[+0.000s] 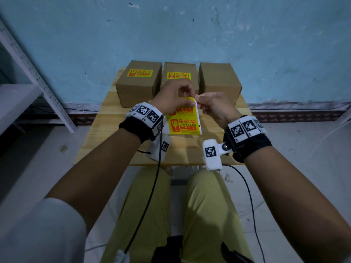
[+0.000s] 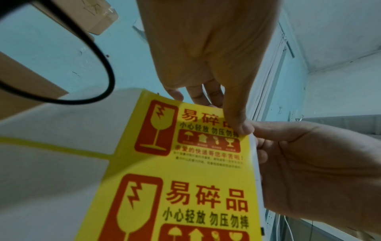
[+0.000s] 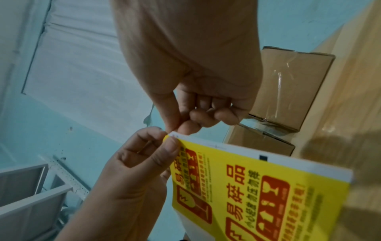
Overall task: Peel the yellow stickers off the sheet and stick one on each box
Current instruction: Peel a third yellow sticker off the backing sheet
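Three brown cardboard boxes stand in a row at the back of the table. The left box (image 1: 138,88) and the middle box (image 1: 179,67) each carry a yellow sticker (image 1: 140,73) on top, and the right box (image 1: 218,80) has a bare top. Both hands hold the sticker sheet (image 1: 183,124) (image 2: 185,179) (image 3: 257,187) up above the table. My left hand (image 1: 190,100) (image 2: 224,114) (image 3: 168,140) pinches the top right corner of the upper yellow sticker (image 2: 195,135). My right hand (image 1: 198,98) (image 2: 257,137) (image 3: 179,128) pinches the white backing at the same corner.
The small wooden table (image 1: 106,133) has bare wood in front of the boxes. A white metal shelf (image 1: 28,88) stands at the left against the blue wall. Black cables (image 1: 152,186) hang from both wrists over the person's knees below the table's front edge.
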